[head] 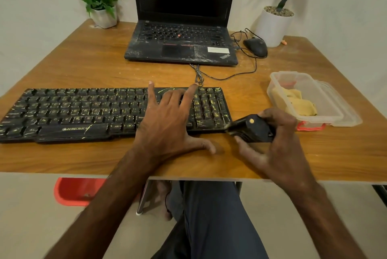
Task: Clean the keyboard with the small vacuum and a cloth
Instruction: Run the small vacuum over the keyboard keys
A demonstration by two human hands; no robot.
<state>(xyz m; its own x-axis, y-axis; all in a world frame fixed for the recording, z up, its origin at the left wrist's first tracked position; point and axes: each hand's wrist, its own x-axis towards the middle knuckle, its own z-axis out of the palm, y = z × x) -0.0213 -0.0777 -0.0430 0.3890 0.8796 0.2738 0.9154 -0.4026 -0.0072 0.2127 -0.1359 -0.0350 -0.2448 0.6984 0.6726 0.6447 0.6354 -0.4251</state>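
Observation:
A dusty black keyboard (83, 112) lies across the near half of the wooden table (83, 64). My left hand (169, 120) rests flat on its right part, fingers spread, thumb on the table in front of it. My right hand (274, 145) grips a small black vacuum (251, 129), whose nozzle end touches the keyboard's front right corner. A yellow cloth (299, 101) lies folded inside a clear plastic box (278, 78) to the right of the keyboard.
A dusty open laptop (182, 45) stands at the back centre, its cable running to the keyboard. A black mouse (256, 47) with a loose cord lies right of it. White flower pots (104, 18) (274, 26) stand at both back corners. A red stool (77, 191) is under the table.

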